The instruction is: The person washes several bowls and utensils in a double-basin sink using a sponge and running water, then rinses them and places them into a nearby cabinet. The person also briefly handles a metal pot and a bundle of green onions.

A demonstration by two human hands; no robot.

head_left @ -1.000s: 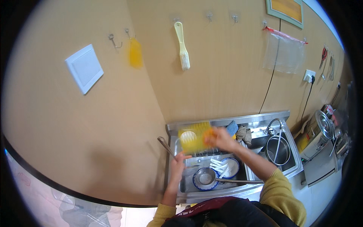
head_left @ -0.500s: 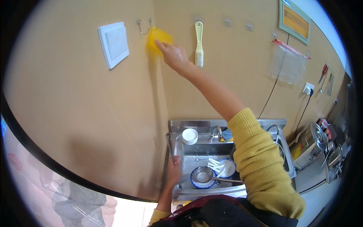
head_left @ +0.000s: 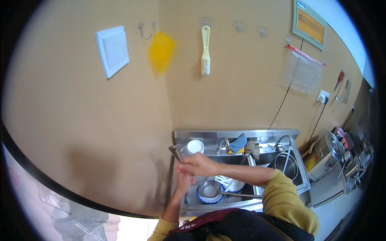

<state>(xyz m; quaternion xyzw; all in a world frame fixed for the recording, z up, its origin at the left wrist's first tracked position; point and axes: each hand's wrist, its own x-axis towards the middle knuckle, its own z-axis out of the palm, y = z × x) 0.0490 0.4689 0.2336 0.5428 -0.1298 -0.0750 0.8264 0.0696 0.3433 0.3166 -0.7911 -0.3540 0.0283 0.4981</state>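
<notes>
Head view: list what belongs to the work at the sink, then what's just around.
Likely in use: metal handle, where left hand and right hand meet; sink; metal pan; blue-rimmed bowl beneath it; white spoons.

Just around: yellow pad, hung up; pale brush; clear plastic bag; white wall switch.

Metal hndl. [head_left: 175, 153] partly hid. b/h hands [head_left: 199, 164]; yel. sheet [head_left: 161, 51] blurry.

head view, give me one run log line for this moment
left hand + right hand: together at metal handle, grip partly hidden | ladle: on blue-rimmed bowl in sink | yellow mesh: hanging on wall
</notes>
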